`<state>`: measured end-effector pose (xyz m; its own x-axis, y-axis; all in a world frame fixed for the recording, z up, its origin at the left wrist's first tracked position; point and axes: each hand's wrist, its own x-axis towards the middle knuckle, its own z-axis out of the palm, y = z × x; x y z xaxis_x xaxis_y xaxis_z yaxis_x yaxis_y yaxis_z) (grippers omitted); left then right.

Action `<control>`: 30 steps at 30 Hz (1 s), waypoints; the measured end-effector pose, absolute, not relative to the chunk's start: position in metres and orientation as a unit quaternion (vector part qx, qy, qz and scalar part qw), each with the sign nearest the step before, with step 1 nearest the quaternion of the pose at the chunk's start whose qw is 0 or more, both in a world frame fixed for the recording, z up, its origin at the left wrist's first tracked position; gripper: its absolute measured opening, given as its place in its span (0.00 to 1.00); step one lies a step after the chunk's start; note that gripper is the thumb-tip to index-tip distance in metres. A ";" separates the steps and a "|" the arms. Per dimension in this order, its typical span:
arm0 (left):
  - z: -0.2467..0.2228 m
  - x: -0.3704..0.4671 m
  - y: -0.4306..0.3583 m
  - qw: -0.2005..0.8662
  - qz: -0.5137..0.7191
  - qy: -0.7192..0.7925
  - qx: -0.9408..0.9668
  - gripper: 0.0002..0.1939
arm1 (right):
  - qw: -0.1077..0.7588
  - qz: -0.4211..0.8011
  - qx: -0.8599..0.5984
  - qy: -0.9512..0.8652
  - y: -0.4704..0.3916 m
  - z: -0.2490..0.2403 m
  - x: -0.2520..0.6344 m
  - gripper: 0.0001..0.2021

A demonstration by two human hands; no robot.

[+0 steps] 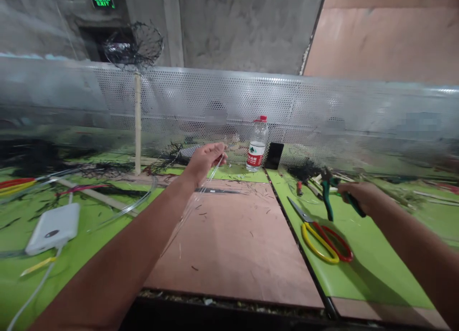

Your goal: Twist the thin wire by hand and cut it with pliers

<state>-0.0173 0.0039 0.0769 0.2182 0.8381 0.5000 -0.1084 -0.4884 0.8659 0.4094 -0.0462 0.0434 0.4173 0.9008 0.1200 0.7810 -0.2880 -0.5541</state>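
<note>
My left hand (pixel 211 160) is raised over the middle of the board, closed in a pinch on thin, clear wire-like strands (pixel 201 193) that trail down toward my forearm. Off to the right, my right hand (pixel 360 197) has its fingers around one handle of the green-handled pliers (pixel 327 197). The jaws of the pliers point away from me and the handles are spread. Below the pliers lie scissors (pixel 324 240) with one yellow and one red handle, blades pointing up and left. Parts of my right fingers are hidden behind the hand.
A wooden board (pixel 236 245) covers the centre of the green table. A water bottle (pixel 255 147) and a black phone (pixel 274 155) stand before a perforated metal screen (pixel 315 97). At left are a bamboo post (pixel 137 125) and a white power bank (pixel 53 228) with a cable.
</note>
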 end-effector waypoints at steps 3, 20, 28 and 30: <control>0.094 -0.017 0.002 0.506 0.498 0.252 0.657 0.18 | 0.407 0.196 -0.730 -0.512 -0.043 0.071 0.388 0.18; 0.143 -0.018 0.008 0.332 0.440 0.320 0.771 0.27 | 0.652 0.583 -0.264 -0.406 -0.036 0.039 0.231 0.04; 0.086 0.000 0.003 0.252 0.473 0.293 0.792 0.23 | 0.579 0.589 -0.281 -0.488 -0.042 -0.009 0.211 0.09; 0.078 0.004 -0.002 0.227 0.476 0.252 0.812 0.23 | 0.584 0.580 -0.261 -0.503 -0.042 -0.007 0.209 0.12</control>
<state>0.0038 -0.0015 0.0777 0.4202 0.6246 0.6582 0.1930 -0.7703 0.6078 0.2094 -0.0423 -0.0073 -0.1805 0.9413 0.2853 -0.4155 0.1899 -0.8895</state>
